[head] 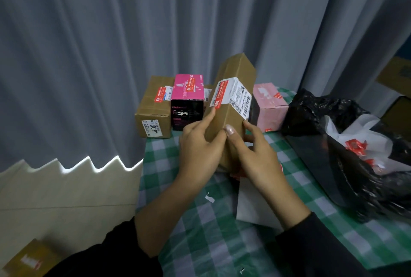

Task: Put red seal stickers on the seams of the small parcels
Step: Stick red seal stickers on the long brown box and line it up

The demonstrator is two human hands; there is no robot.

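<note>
A long brown cardboard parcel [231, 107] is lifted above the checked table, tilted up and away. It carries a white shipping label and a red seal sticker [220, 94] along its edge. My left hand [200, 145] grips its near left side, index finger reaching toward the sticker. My right hand [253, 154] grips the near right side, thumb on the top face. Behind stand a brown box [153, 110], a pink-and-black box [188, 103] and a pale pink box [270, 105], each bearing a red sticker.
A black plastic bag [347, 150] on the right holds a white bag with red stickers [355, 146]. A white sheet [251, 205] lies on the green checked tablecloth [200, 221] under my hands. Grey curtain behind; floor and a brown box [29, 259] at lower left.
</note>
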